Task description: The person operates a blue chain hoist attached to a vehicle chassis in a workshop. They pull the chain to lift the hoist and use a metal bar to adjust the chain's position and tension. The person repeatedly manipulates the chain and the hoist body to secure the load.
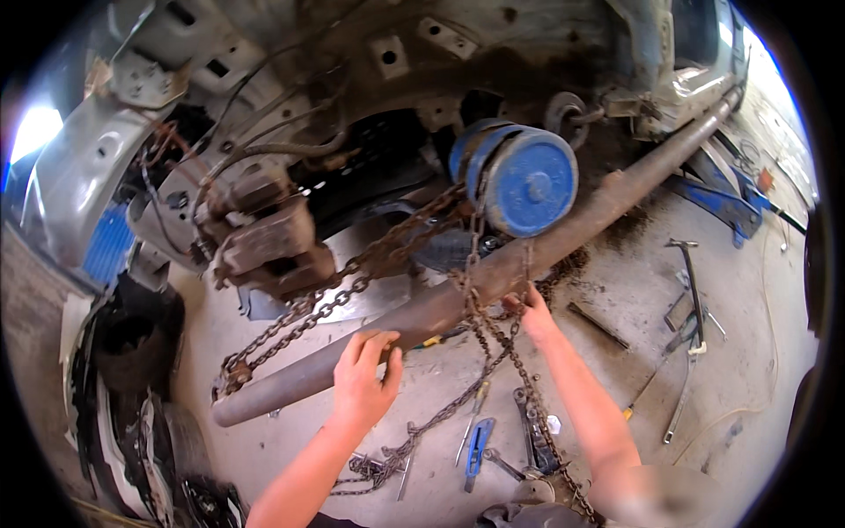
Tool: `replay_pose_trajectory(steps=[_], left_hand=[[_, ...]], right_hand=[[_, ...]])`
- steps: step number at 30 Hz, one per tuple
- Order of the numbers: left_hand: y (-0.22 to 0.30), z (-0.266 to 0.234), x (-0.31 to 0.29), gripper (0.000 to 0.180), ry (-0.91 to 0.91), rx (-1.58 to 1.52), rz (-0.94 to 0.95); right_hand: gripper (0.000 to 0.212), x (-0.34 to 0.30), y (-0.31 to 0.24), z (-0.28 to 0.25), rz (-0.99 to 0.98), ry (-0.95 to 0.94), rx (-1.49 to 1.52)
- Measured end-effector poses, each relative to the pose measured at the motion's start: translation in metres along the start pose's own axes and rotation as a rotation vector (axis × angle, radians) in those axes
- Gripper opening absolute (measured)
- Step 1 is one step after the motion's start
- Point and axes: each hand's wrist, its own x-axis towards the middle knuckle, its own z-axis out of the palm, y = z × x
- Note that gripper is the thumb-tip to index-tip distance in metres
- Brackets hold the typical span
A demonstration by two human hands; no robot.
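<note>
A long rusty steel pipe (422, 310) slants from the lower left up to the far right. My left hand (363, 374) is at the pipe's near side, fingers bent and thumb apart, with nothing seen in it. Past the pipe's middle hangs a blue chain hoist (533, 180). Rusty chains (475, 295) drop from it across the pipe to the floor. My right hand (533, 315) is closed around a chain strand below the hoist, its fingertips partly hidden. A heavier chain (339, 299) runs from the hoist to the pipe's left end.
A stripped vehicle body (387, 57) spans the far side, with a rusty brake caliper (273, 242) at left. Tools lie on the floor, among them a blue utility knife (477, 449) and a hammer (689, 290). A blue floor jack (735, 198) stands at right; black plastic parts (132, 343) at left.
</note>
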Motion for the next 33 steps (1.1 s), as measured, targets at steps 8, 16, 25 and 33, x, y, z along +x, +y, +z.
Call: replay_pose_trajectory(steps=[8,16,25,33], left_hand=[[0.014,0.016,0.021,0.037,-0.03,0.024,-0.015],[0.027,0.022,0.067,0.048,0.064,0.129,0.086],[0.092,0.08,0.187,0.066,0.176,0.155,0.25],[0.091,0.092,0.236,0.06,0.086,0.039,0.038]], right_hand=[[0.024,0.014,0.024,0.018,-0.187,0.276,-0.109],[0.027,0.004,-0.131,0.013,-0.855,0.788,-0.599],[0.092,0.074,-0.215,0.022,0.085,0.039,0.337],[0.1,0.078,-0.217,0.029,0.23,-0.166,0.489]])
